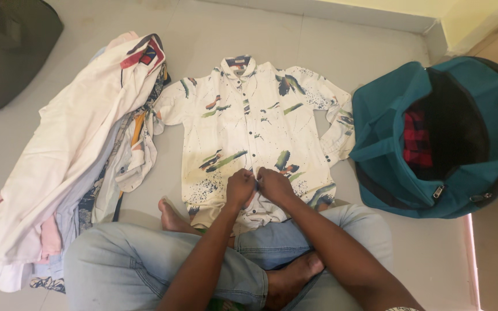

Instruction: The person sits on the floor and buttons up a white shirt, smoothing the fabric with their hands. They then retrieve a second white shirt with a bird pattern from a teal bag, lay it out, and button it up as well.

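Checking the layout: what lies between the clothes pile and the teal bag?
In the head view, the white printed shirt lies flat between the clothes pile and teal bag.

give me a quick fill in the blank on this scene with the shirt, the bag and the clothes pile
1. Both hands, left hand and right hand, meet at the button line of the white patterned ____ spread on the floor.
2. The open duffel bag is ____ in colour.
3. Inside the bag shows a red checked cloth; the heap of clothes lies on the person's ____ side.

Missing words: shirt; teal; left
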